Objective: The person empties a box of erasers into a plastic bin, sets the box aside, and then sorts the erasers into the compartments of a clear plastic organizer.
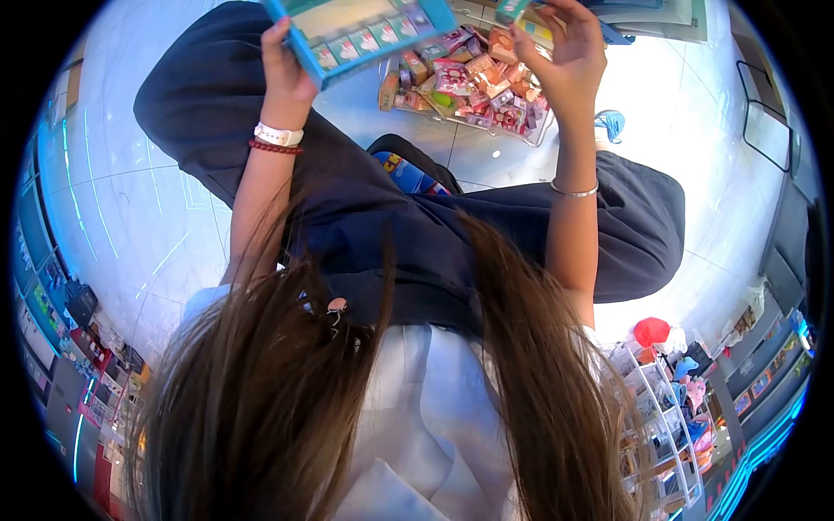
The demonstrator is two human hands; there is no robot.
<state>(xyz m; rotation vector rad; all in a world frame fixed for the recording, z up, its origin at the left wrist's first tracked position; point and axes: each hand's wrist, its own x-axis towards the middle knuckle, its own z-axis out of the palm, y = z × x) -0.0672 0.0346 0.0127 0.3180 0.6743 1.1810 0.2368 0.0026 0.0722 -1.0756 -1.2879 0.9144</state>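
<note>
At the top of the head view, my left hand [285, 65] grips the left side of a blue box [326, 72]. A row of small green and white packs [362, 39] stands inside the box. My right hand [569, 52], raised at the upper right, pinches a small green packet [511, 9] between thumb and fingers; the frame's top edge cuts the packet off. Below and between the hands lies a wire basket [537, 137] filled with several small colourful boxes and packets [486, 74].
Crossed legs in dark trousers [208, 95] flank the white tiled floor [113, 174]. A blue and white shoe [611, 126] shows at the right. At the lower right stands a white rack [665, 425] with soft toys. Long hair hangs over the lower view.
</note>
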